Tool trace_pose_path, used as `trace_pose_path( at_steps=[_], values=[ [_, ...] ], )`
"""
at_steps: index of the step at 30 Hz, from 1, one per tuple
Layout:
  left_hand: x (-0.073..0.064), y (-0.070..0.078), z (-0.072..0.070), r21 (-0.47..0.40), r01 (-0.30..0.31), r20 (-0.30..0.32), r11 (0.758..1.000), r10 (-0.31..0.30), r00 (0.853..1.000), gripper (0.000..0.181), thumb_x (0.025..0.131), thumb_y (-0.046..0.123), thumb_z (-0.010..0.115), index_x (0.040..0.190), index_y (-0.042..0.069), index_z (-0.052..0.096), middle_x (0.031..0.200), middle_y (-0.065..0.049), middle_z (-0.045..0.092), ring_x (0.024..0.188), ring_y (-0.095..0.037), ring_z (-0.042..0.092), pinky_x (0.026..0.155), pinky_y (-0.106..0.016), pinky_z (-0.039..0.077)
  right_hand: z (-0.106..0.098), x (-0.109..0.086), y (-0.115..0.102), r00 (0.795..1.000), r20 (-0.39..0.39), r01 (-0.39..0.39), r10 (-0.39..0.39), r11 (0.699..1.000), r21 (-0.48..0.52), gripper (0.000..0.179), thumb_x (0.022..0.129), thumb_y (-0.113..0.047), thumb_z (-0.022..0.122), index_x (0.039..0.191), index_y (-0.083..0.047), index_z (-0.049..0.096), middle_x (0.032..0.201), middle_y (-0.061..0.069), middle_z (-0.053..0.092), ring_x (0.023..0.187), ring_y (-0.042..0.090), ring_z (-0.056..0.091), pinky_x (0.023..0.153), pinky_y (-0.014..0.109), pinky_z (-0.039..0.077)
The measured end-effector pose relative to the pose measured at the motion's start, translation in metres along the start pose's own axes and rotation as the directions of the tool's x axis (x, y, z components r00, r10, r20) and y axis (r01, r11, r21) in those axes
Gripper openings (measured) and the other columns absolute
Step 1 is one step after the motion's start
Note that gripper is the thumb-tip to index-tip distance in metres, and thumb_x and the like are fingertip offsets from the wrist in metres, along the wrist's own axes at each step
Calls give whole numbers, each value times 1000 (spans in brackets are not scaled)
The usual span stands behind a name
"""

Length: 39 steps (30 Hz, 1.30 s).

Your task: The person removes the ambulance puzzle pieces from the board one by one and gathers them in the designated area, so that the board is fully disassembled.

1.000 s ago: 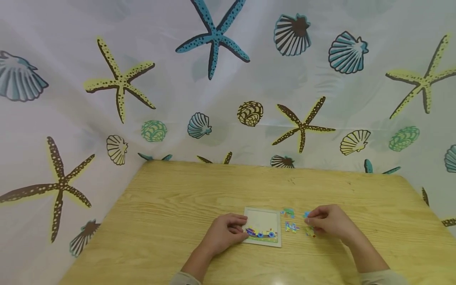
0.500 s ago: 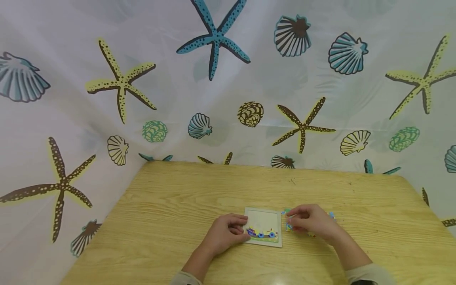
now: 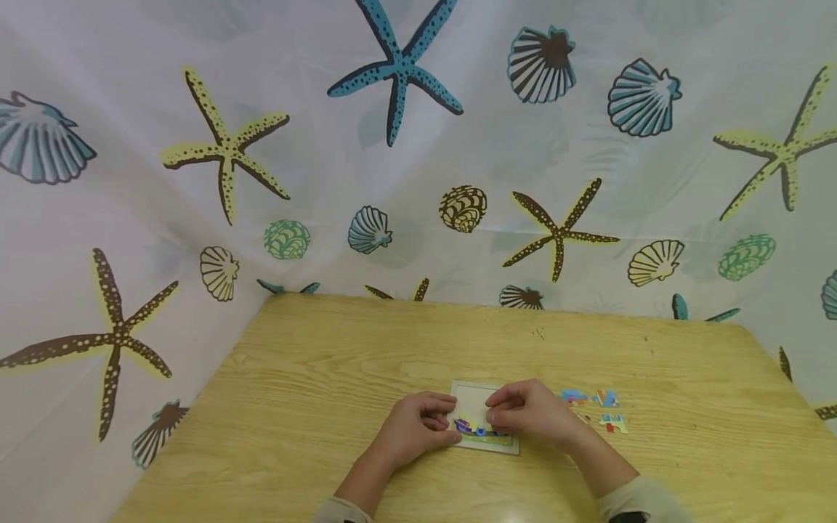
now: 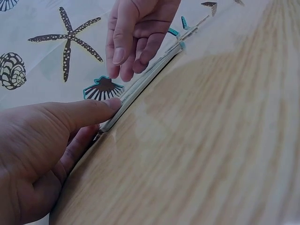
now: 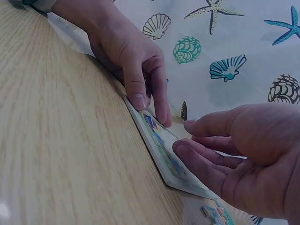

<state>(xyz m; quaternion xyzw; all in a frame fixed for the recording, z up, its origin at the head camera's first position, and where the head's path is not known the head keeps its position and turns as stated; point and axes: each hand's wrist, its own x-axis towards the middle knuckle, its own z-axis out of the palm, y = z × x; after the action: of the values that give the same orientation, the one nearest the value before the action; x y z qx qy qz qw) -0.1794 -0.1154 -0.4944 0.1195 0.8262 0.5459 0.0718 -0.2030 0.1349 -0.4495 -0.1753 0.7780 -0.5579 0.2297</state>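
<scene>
Left hand [image 3: 415, 428] steadies a puzzle tray [image 3: 463, 386]; right hand [image 3: 532, 418] hovers over it.
The left hand grips the tray's left edge, a printed strip [image 3: 480, 437] just right of its thumb. The right hand's bent fingers hide part of the tray; whether they pinch a piece, I cannot tell. This looks like fitting one, calling next for careful alignment. Right of that hand, loose pieces [image 3: 615, 423] lie on the worktop [image 3: 327, 392], some indistinct.

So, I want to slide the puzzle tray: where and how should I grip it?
Probably take the puzzle tray by its left rim, coming from the left: it lies flat, that border is plain, and the left hand holds it there. Loose pieces lie to its right.
</scene>
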Motion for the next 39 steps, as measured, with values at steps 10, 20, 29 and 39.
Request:
trace_pose_path(
  at_steps=[10, 20, 29, 39],
  values=[
    [0, 1, 0, -1, -6, 12, 1000, 6, 1000, 46, 78, 17, 87, 120, 5, 72, 124, -6, 68, 90, -12, 65, 78, -16, 56, 27, 11, -4, 997, 11, 79, -78, 983, -166, 28, 91, -10, 71, 117, 3, 67, 115, 19, 70, 101, 26, 70, 86, 38, 59],
    [-2, 4, -1, 30, -18, 12, 999, 18, 1000, 47, 78, 18, 87, 121, 6, 72, 121, -5, 68, 90, -13, 65, 78, -17, 56, 43, 13, 1, 994, -45, 82, -98, 957, -278, 35, 84, -5, 77, 118, -7, 68, 121, 9, 68, 93, 18, 59, 71, 24, 51],
    [-3, 3, -2, 39, -12, 29, 999, 11, 1000, 49, 78, 21, 87, 122, 9, 72, 115, -3, 68, 88, -12, 64, 77, -17, 55, 40, 20, -1, 997, 10, 80, -81, 948, -308, 40, 83, -2, 77, 122, -5, 68, 118, 9, 67, 93, 17, 60, 77, 31, 52],
    [-2, 3, -4, 23, -8, 34, 1000, 7, 999, 49, 78, 18, 87, 123, 6, 71, 123, -5, 67, 90, -12, 64, 78, -17, 56, 34, 21, -2, 992, 50, 125, -116, 957, -263, 15, 91, -13, 72, 104, -6, 73, 89, 5, 71, 78, 13, 64, 70, 24, 52]
  ],
)
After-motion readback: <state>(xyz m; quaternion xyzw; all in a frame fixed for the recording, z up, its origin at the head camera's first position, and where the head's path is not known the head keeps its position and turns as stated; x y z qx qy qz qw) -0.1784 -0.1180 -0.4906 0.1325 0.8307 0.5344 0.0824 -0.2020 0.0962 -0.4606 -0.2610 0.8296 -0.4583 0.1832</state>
